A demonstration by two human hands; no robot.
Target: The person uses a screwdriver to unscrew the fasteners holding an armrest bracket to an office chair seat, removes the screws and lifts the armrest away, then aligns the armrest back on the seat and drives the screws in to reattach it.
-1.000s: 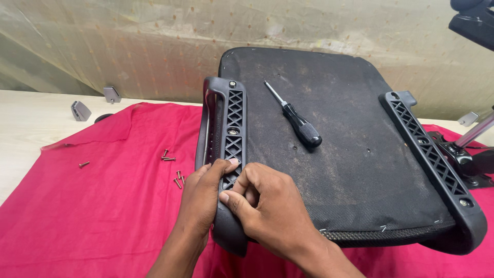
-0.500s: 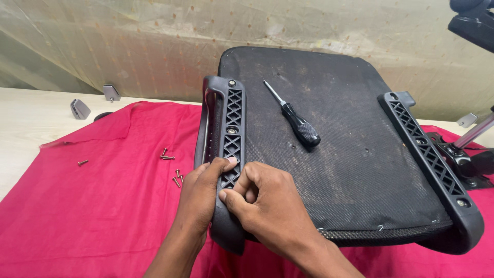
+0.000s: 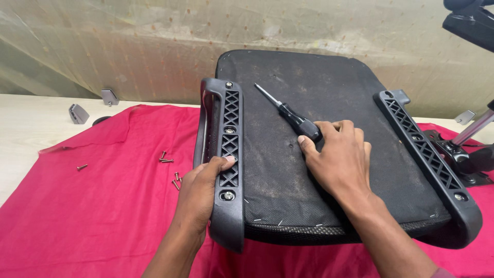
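The right hand (image 3: 337,157) hides the screwdriver (image 3: 288,114) handle's end; the frame cuts off both forearms.

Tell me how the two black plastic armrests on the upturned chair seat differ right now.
The left black lattice armrest is gripped by the left hand; the right black lattice armrest is untouched. The left one runs nearly straight up the picture; the right one slants. The right hand reaches the black-handled screwdriver lying between them. Both share ribbed undersides with screws and sit on the dark seat base.
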